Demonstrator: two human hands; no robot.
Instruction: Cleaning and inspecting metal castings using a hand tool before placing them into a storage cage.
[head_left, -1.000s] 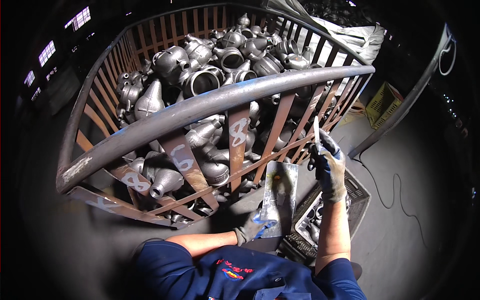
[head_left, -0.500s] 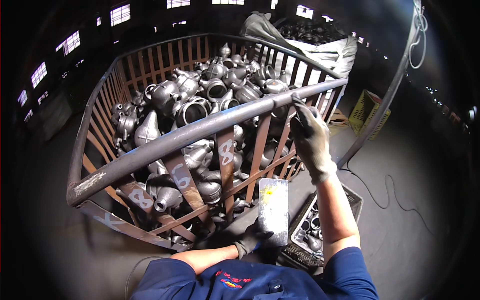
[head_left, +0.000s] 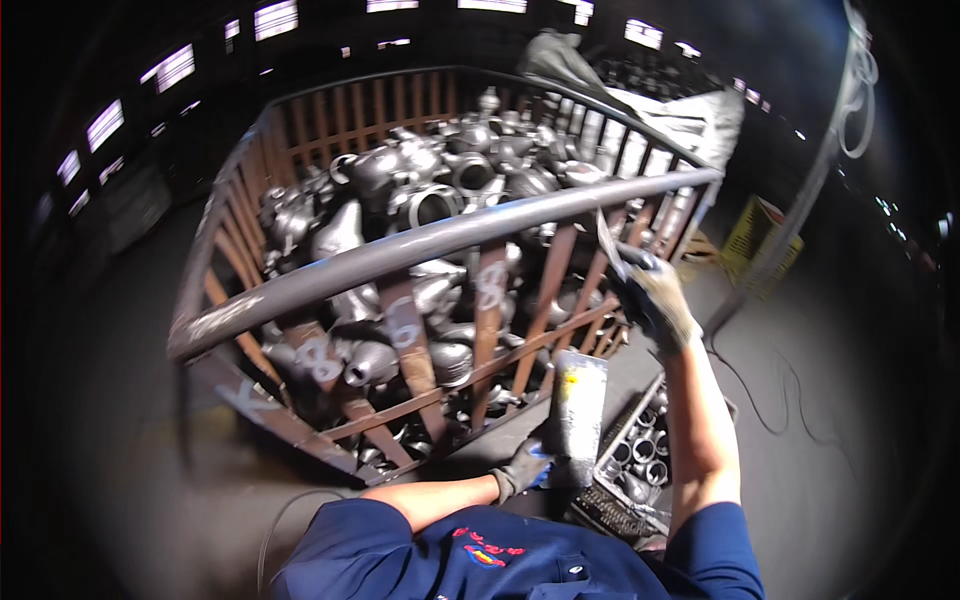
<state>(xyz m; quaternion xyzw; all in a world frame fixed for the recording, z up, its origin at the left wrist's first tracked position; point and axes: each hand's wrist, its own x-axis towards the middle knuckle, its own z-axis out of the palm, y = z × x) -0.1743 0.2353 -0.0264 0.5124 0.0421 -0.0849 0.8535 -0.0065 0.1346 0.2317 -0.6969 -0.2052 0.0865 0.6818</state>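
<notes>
My right hand (head_left: 660, 300), in a pale glove with dark fingers, is closed on a thin, flat grey metal strip (head_left: 607, 240). The strip points up toward the crate's top rail, just below its right part; its exact kind is blurred. Lower down, my gloved left hand (head_left: 520, 470) has its fingers curled beside a narrow upright metal plate (head_left: 580, 410) with a yellow smear. A bit of blue shows at those fingers, but what they hold cannot be made out. Grey metal castings (head_left: 375, 170), bulbous with open necks, fill the large crate in front of me.
The slatted brown metal crate (head_left: 470, 228) has a thick top rail. A smaller crate (head_left: 610, 510) with castings stands low at right. Beyond are a yellow crate (head_left: 755, 240), a slanting pole (head_left: 800, 220) with coiled cable, and a white bulk bag (head_left: 690, 120). A cable lies on the floor.
My right hand has come down and away from the top rail, with the strip now visible in it. My left hand sits slightly farther left of the plate. The whole view has shifted.
</notes>
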